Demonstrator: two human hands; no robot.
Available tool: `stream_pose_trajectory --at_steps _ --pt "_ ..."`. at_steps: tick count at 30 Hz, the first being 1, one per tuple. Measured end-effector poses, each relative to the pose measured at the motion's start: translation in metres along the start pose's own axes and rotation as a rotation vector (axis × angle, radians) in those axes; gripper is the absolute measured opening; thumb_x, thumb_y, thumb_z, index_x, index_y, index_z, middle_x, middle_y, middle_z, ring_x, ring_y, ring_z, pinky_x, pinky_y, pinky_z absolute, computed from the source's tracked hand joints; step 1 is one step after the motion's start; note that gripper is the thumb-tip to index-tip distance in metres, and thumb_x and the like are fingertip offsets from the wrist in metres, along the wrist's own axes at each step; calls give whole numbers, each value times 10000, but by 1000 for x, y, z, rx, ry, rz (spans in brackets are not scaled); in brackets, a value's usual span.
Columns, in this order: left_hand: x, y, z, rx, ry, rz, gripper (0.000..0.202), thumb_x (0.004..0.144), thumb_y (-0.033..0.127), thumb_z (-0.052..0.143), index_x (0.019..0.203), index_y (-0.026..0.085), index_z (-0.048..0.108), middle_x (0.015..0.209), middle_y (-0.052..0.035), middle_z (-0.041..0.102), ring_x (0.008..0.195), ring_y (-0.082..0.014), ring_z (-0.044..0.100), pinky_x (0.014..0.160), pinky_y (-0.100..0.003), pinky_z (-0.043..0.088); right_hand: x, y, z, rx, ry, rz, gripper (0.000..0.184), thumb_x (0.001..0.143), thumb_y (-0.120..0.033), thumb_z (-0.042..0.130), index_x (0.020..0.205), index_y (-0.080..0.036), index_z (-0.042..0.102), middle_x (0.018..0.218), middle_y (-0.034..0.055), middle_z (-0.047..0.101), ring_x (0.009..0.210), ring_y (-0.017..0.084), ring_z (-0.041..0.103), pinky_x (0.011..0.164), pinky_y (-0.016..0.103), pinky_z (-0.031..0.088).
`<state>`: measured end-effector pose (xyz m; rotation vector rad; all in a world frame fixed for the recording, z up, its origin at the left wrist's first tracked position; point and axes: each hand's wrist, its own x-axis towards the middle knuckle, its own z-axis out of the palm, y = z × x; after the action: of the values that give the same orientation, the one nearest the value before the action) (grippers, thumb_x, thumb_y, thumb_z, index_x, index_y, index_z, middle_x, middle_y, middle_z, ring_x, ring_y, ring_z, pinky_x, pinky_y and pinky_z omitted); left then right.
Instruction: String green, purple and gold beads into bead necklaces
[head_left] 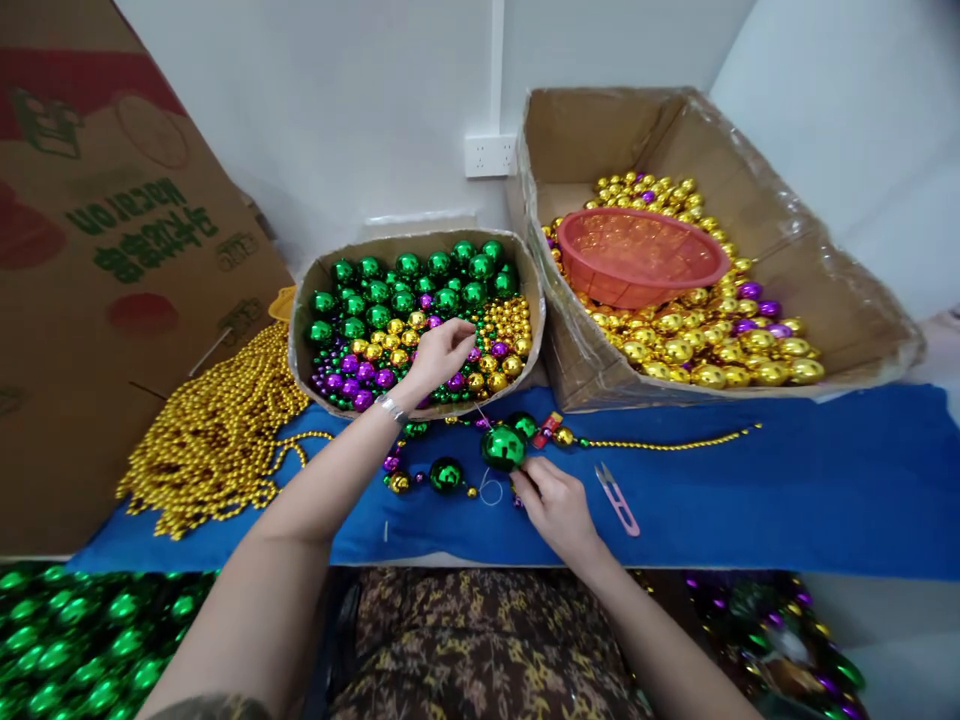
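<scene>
My left hand (442, 355) is over the cardboard box of loose beads (300, 350), its fingers drawn together at the gold and purple beads. Whatever they may pinch is hidden. Large green balls (406, 265) fill the back of that box. Below it, my right hand (556, 505) is closed on a bead string, just beside a big green ball (503, 447). A thin pale thread (491, 490) loops by that ball. More of the string, with a green ball (446, 474) and smaller gold and purple beads, lies on the blue cloth (825, 490).
Pink thread snips (618, 500) lie right of my right hand. A gold bead strand (667, 443) stretches rightward. Gold bead chains (217, 430) heap at left beside a large carton (90, 250). A bigger box (585, 360) holds gold beads and a red basket (637, 290).
</scene>
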<state>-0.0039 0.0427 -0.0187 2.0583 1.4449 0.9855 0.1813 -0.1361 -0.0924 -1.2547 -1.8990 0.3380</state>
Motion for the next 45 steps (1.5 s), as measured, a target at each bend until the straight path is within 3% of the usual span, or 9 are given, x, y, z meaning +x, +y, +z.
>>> stream_pose_trajectory --at_steps 3,9,12,14,17,21,34,40,45 --pt "41 -2 26 291 -106 12 254 836 128 562 1071 133 660 997 -115 701 964 -230 643 894 -355 477 1 1 0 -1 -2 -3 241 976 -246 432 802 -196 591 716 26 641 667 142 620 658 237 468" --pt "71 3 51 248 -124 -1 147 748 28 585 822 90 696 959 -178 683 1000 -300 641 884 -393 482 3 4 -5 -4 10 8 220 971 -214 433 814 -196 588 751 33 648 698 149 633 661 241 476" --pt "55 7 41 102 -111 -27 172 854 170 550 956 111 675 958 -129 693 914 -227 664 815 -336 515 4 7 -9 -8 15 19 214 970 -211 434 829 -193 592 777 38 656 724 152 640 692 246 487" --pt "32 10 28 -266 -116 -110 240 903 293 523 1030 127 641 940 -100 698 816 -168 670 730 -287 532 4 8 -10 -2 27 19 207 968 -214 441 836 -191 599 776 38 658 724 152 642 701 247 492" --pt "-10 18 6 -932 -162 -291 294 819 383 663 996 150 635 878 -70 702 728 -127 662 644 -236 526 3 8 -9 16 28 19 199 964 -219 458 849 -189 617 759 33 659 703 147 643 696 241 493" --pt "-53 28 -10 -1188 -151 -443 285 735 345 765 915 156 650 812 -45 700 679 -110 652 592 -205 521 2 4 -7 28 20 0 194 963 -222 464 898 -181 642 759 33 661 688 141 642 693 234 492" --pt "-86 25 -4 -1195 -66 -448 252 689 270 807 899 153 728 826 -33 694 684 -104 643 585 -202 524 -2 -1 -10 -14 -11 -33 217 965 -225 454 940 -183 665 779 42 669 705 141 641 680 240 491" --pt "-94 29 -5 -920 -11 -273 254 684 274 810 897 163 727 835 -31 707 673 -87 614 636 -203 507 -7 -1 -10 -7 -51 -16 235 972 -249 438 949 -186 664 771 50 678 699 144 648 667 236 494" --pt "-123 28 18 -719 -195 -208 262 718 316 776 909 155 698 790 -38 698 689 -127 621 639 -233 506 -28 12 3 30 -78 102 151 954 -234 449 945 -196 594 762 26 706 667 146 679 623 222 504"
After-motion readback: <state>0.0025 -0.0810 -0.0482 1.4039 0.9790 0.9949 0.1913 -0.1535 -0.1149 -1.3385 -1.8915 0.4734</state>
